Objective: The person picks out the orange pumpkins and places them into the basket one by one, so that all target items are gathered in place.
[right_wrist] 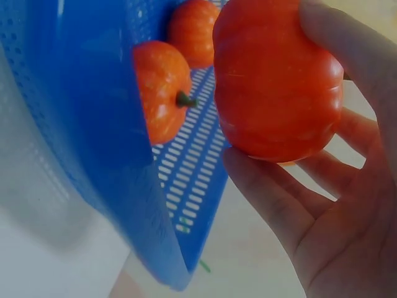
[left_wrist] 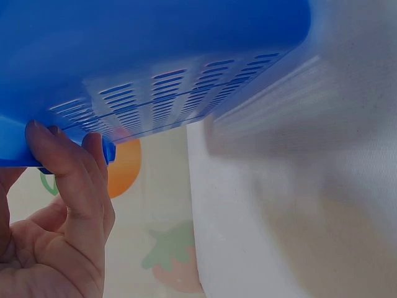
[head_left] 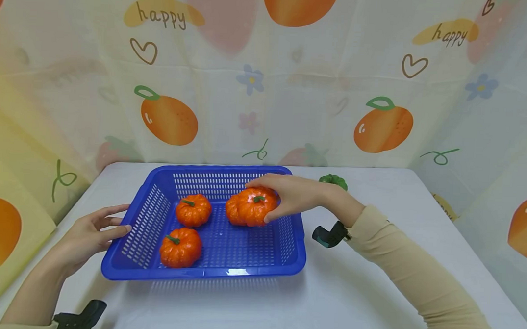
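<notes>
A blue plastic basket (head_left: 237,270) with slotted walls stands on the table. My left hand (head_left: 90,230) grips its left rim, thumb on top; in the left wrist view the fingers (left_wrist: 74,167) bend against the outer side under the rim. My right hand (head_left: 290,192) holds an orange pumpkin (head_left: 261,208) with a green stem over the right part of the basket, thumb on the near side. In the right wrist view that pumpkin (right_wrist: 279,81) fills the grasp. Partly hidden behind it is another orange pumpkin (head_left: 234,211). Two more, a rear pumpkin (head_left: 194,211) and a front pumpkin (head_left: 181,249), sit at the basket's left.
A green ribbed vegetable-like object (head_left: 334,180) lies on the table behind my right forearm, partly covered. The white table (head_left: 354,306) extends around the basket. A printed curtain (head_left: 292,107) hangs along the back and sides.
</notes>
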